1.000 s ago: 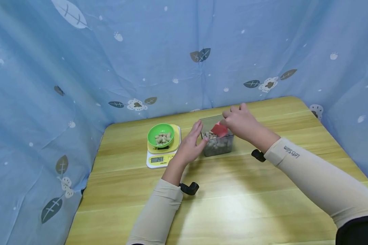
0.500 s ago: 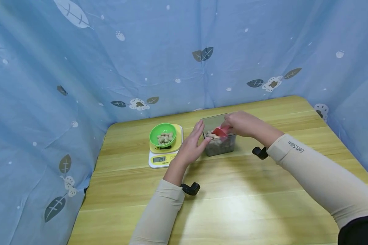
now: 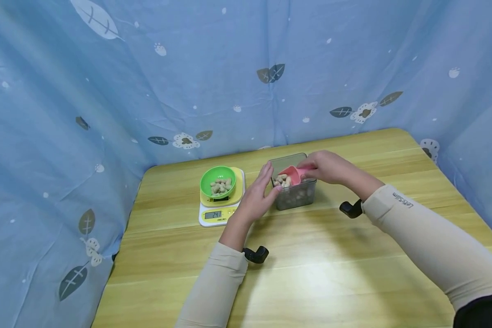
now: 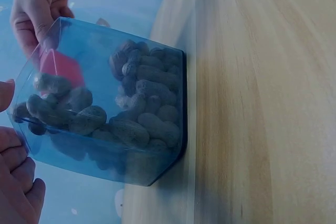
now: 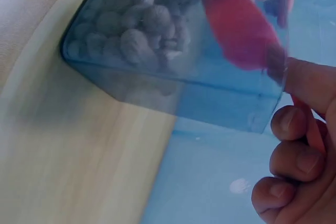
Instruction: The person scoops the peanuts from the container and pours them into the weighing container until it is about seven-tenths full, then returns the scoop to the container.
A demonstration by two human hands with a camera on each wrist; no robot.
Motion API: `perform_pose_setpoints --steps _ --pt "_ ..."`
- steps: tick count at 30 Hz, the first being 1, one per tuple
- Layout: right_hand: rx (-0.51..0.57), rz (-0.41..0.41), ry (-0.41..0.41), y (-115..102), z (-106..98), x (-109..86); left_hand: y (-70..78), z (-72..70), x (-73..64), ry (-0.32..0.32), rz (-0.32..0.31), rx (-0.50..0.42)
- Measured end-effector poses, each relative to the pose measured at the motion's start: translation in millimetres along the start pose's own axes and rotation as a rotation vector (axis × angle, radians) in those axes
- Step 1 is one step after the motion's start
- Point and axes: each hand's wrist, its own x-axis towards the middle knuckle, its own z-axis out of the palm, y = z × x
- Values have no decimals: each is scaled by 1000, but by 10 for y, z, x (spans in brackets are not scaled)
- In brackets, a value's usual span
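Note:
A clear, dark-tinted plastic container (image 3: 295, 199), partly filled with unshelled peanuts (image 4: 152, 98), stands on the table. My left hand (image 3: 256, 196) rests against its left side, fingers straight and thumb spread along the near rim. My right hand (image 3: 330, 167) grips the handle of a red scoop (image 3: 294, 175) at the container's right side. The scoop's bowl sits inside among the peanuts. In the right wrist view, the fingers are curled round the thin red handle (image 5: 313, 132). How many peanuts lie in the scoop is hard to tell.
To the left, a green bowl (image 3: 207, 176) holding several peanuts stands on a yellow and white kitchen scale (image 3: 202, 217) with a lit display. Table edges show at the back and left. A blue patterned curtain (image 3: 238, 82) hangs behind the wooden table (image 3: 332, 269).
My right hand has come down and the scoop has turned from steeply tipped to flatter among the peanuts. My left hand keeps its place on the container. The view has shifted slightly.

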Motion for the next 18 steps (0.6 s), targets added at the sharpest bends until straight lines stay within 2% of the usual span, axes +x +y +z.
perform_pose_setpoints --steps 7,13,18 --pt "168 82 19 152 26 -73 1 9 -10 -6 -18 -24" --pt "254 189 49 220 -8 -130 5 10 -15 -6 -22 -35" --pt "336 229 81 276 -11 -165 9 3 -19 -10 -35 -38"
